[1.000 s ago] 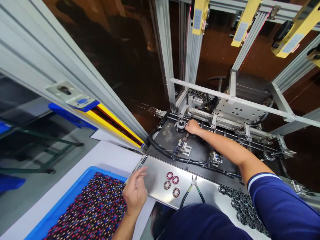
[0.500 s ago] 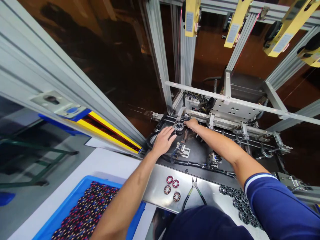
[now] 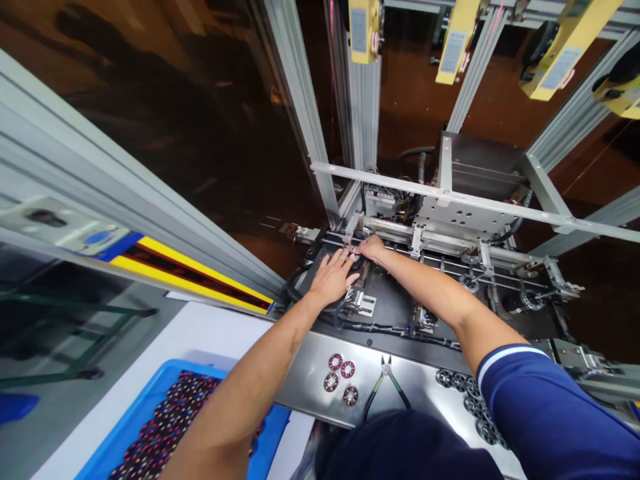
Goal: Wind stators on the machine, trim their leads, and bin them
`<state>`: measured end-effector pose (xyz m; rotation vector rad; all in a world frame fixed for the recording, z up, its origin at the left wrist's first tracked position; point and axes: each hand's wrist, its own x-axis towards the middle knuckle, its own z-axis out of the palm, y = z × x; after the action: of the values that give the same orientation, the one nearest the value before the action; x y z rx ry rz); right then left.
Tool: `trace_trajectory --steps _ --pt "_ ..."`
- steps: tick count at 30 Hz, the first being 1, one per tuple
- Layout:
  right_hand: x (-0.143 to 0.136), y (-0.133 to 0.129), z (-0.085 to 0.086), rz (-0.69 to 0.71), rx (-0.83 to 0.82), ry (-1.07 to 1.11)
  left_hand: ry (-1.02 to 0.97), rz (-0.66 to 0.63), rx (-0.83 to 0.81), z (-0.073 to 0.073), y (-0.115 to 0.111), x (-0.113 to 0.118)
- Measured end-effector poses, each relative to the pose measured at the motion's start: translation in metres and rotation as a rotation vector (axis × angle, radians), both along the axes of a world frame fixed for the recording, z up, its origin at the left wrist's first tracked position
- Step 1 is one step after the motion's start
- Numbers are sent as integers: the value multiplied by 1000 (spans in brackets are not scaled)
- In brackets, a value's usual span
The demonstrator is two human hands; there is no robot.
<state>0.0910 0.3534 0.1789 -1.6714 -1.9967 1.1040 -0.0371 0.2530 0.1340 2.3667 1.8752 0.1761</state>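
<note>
My left hand [image 3: 334, 276] lies with its fingers stretched out over a round fixture [image 3: 354, 257] at the left end of the black machine bed [image 3: 390, 303]. Its fingertips cover much of that fixture. Close beside them, my right hand [image 3: 371, 247] reaches in from the right with curled fingers at the fixture's far side. Whatever those fingers pinch is hidden and too small to name. Just below my left hand, a small metal bracket [image 3: 367, 305] is fixed to the bed.
On the steel ledge [image 3: 305, 380] lie several wound motor stators [image 3: 331, 381], diagonal cutters [image 3: 386, 381] and several dark round parts [image 3: 473, 393]. A blue tray [image 3: 167, 377] full of stators stands at left. A metal bar [image 3: 390, 181] crosses behind my hands; yellow units [image 3: 453, 47] hang above.
My left hand has slid onto the round fixture, covering more of it. My right hand has moved slightly left, closer to my left fingertips. The camera view has shifted a little.
</note>
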Motion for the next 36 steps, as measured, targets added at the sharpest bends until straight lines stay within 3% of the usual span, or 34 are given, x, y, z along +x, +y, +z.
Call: trace_trajectory --steps 3,7,10,13,17,20,23,26,30,36 --pt "31 -30 24 189 124 -44 26 -15 -31 3 0 -2" --pt "120 -69 47 293 280 -120 37 -49 -84 5 1 -7" --pt "190 -79 45 231 301 -278 40 -68 -132 8 3 -11" --pt "227 -75 28 220 312 -411 31 -67 -166 14 6 -13" --pt "218 -68 8 391 369 -454 -24 -8 -121 30 2 -10" --pt "199 -64 0 498 399 -454 -96 55 5 47 -18 1" --pt "188 -60 -5 510 395 -458 -184 53 121 65 -49 20" --pt "186 -57 -11 436 359 -462 -266 15 178 74 -78 42" --pt "185 -49 -17 247 231 -482 -333 -25 189 64 -89 77" --pt "176 -16 -14 104 -106 -462 -300 -99 112 23 -55 134"
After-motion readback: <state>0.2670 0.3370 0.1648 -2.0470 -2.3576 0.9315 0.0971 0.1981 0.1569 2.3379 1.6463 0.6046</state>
